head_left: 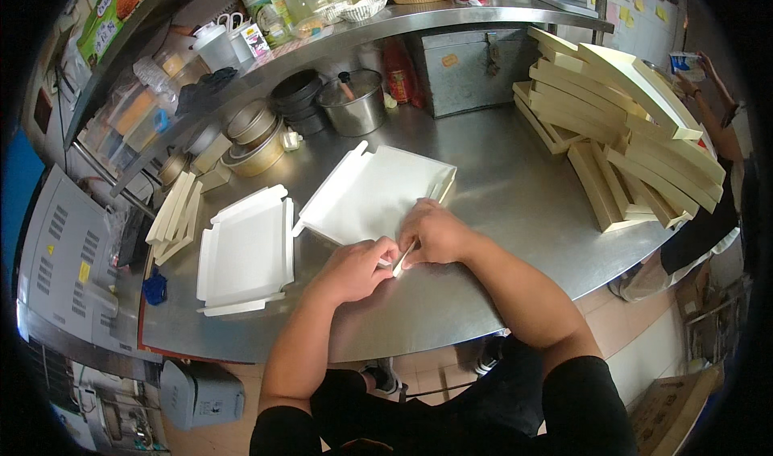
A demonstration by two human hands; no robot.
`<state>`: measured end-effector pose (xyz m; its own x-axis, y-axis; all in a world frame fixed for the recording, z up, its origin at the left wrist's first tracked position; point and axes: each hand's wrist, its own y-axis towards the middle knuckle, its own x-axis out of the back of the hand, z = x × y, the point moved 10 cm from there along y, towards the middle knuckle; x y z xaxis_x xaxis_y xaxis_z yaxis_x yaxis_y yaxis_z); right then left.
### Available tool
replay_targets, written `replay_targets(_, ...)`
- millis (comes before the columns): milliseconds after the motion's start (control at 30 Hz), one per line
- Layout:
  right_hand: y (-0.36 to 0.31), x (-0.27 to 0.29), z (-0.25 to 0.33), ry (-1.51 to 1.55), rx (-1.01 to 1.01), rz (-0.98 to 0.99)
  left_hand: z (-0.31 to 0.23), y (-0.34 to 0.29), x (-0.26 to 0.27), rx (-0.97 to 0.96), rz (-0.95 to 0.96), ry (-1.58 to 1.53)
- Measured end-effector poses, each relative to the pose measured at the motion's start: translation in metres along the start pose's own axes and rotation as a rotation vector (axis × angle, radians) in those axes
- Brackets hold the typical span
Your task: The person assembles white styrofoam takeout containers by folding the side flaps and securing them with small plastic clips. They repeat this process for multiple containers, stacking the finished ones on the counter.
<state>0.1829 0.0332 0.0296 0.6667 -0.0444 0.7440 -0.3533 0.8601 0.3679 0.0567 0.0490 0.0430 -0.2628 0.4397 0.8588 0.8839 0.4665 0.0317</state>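
Note:
A white cardboard box blank (362,194) lies on the steel table in front of me, its right side folded up and its left flaps still flat. My left hand (354,269) pinches the near corner of this cardboard, fingers closed on its edge. Right beside it, my right hand (435,232) grips the same corner, thumb and fingers curled over a flap. The fold between the two hands is partly hidden by the fingers. To the left lies a second flat box blank (245,251), white with its flaps spread a little, apart from both hands.
Folded cream cardboard trays (620,126) are heaped at the right of the steel table (499,190). A few more trays (175,218) stand at the left. Pots (354,106), round tins and a grey metal box (475,70) line the back under a shelf. Another person (717,126) stands at far right.

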Motion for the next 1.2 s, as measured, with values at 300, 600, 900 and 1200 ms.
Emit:
replay_targets(300, 0.000, -0.003, -0.003, 0.121, 0.020, 0.111, -0.010, -0.003, 0.026, -0.319, -0.321, -0.062)
replay_targets(600, -0.007, 0.008, 0.002, 0.005, -0.048, 0.076, 0.009, 0.012, -0.012, -0.271, -0.034, -0.081)
replay_targets(900, -0.007, -0.010, 0.014, 0.053, 0.008, 0.215, 0.006, 0.010, -0.004, -0.334, -0.057, -0.122)
replay_targets(1200, -0.013, 0.022, -0.020, -0.083, -0.103, -0.081, 0.011, 0.011, 0.000, -0.123, -0.067, 0.006)
